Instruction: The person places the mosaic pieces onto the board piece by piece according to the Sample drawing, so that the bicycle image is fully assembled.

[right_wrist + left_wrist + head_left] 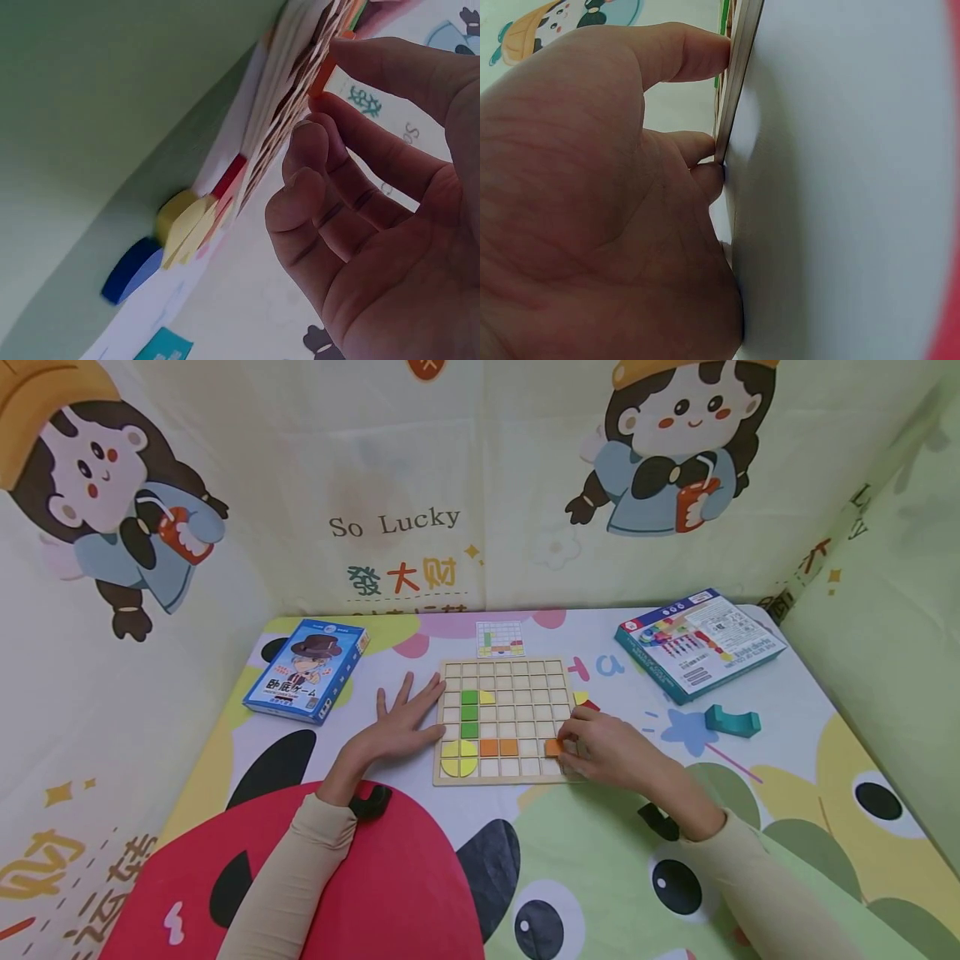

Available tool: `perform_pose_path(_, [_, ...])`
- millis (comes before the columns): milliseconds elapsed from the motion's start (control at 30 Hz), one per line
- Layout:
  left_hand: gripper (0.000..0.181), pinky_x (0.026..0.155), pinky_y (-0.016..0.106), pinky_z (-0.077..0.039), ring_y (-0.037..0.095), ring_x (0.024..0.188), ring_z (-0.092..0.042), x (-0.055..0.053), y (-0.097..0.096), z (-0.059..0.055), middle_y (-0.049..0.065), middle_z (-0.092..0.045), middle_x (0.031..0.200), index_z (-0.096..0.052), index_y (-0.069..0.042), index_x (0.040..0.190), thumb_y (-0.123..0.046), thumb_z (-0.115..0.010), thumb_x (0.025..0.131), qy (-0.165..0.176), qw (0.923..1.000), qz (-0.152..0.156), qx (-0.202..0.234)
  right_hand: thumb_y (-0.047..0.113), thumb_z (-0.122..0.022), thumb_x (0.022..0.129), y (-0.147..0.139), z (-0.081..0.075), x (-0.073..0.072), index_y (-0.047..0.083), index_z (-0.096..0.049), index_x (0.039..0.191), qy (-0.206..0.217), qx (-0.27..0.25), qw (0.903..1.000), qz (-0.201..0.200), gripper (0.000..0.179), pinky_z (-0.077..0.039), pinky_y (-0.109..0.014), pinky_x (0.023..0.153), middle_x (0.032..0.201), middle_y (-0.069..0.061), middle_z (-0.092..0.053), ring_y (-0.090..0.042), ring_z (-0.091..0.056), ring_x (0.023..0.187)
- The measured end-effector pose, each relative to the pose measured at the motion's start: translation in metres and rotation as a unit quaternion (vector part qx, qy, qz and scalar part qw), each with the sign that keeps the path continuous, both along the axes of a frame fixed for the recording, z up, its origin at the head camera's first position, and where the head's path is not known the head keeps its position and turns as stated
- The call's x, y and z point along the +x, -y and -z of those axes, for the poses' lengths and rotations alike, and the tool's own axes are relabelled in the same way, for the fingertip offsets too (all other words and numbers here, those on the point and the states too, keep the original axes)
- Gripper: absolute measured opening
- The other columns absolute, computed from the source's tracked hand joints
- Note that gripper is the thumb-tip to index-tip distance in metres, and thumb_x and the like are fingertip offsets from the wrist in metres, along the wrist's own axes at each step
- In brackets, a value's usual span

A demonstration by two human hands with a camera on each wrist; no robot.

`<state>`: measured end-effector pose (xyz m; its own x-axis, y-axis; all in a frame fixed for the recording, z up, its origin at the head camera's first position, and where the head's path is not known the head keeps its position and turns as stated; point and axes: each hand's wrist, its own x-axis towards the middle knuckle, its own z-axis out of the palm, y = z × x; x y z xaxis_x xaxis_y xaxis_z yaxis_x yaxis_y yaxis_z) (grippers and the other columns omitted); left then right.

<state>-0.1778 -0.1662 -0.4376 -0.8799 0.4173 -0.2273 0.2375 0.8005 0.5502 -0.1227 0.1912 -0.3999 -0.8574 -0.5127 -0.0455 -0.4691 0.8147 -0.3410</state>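
A square wooden grid board (525,683) lies on the table. My left hand (397,722) is at its left edge with fingers spread; in the left wrist view the thumb and fingertips touch that edge. Over the board's lower right, my right hand (607,743) pinches an orange square block (325,71) between thumb and index finger, the other fingers bent loosely. Green squares (469,712) stand in a column on the board, with a small yellow piece (487,697) beside the top one. Yellow rounded pieces (459,768) form a disc at the lower left, and orange squares (498,747) lie to its right.
A small pattern card (500,640) lies behind the board. Right of the board are a red piece (229,176), yellow pieces (184,225) and a blue piece (131,270). A teal arch block (732,722) lies farther right. Blue (306,670) and teal-white (701,643) boxes flank the board.
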Motion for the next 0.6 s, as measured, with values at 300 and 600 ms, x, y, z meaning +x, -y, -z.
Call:
perform_pose_path(300, [0.087, 0.122, 0.072, 0.026, 0.036, 0.166, 0.022, 0.000, 0.001, 0.001, -0.001, -0.004, 0.182, -0.014, -0.024, 0.172, -0.047, -0.058, 0.100, 0.000, 1.0000, -0.001, -0.002, 0.025, -0.083, 0.091, 0.015, 0.001, -0.006, 0.011, -0.079, 0.112, 0.016, -0.012, 0.9997, -0.016, 0.025, -0.056, -0.026, 0.075, 0.105, -0.003, -0.067, -0.011, -0.057, 0.083])
perform_pose_path(600, [0.088, 0.122, 0.072, 0.026, 0.036, 0.166, 0.022, 0.000, 0.000, 0.001, -0.001, -0.004, 0.182, -0.014, -0.024, 0.172, -0.048, -0.058, 0.100, -0.001, 1.0000, 0.001, 0.000, 0.025, -0.083, 0.092, 0.026, 0.002, -0.009, 0.011, -0.078, 0.114, 0.008, -0.007, 0.9996, -0.025, 0.026, -0.057, -0.027, 0.079, 0.107, -0.004, -0.068, -0.014, -0.058, 0.088])
